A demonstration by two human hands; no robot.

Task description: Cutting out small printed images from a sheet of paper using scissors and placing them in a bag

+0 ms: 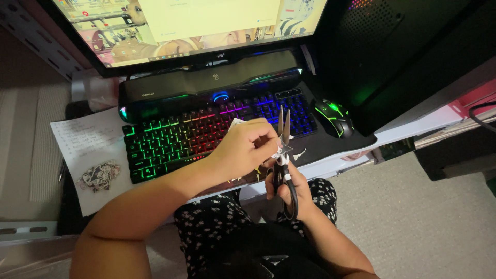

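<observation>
Head view: right hand (289, 188) held scissors (283, 155), blades apart, mid-cut; left hand (245, 147) pinched paper (285, 150); scraps (299, 154) at 3 o'clock.

Left forearm sweeps in from seven o'clock toward centre frame, wrist bent, left hand (247, 146) curled with knuckles up and fingertips pinched together at its three o'clock side. Right arm rises from five o'clock, shorter in view, right hand (287, 189) just below and touching the left, fingers wrapped in a closed grip, thumb side facing twelve o'clock.
</observation>
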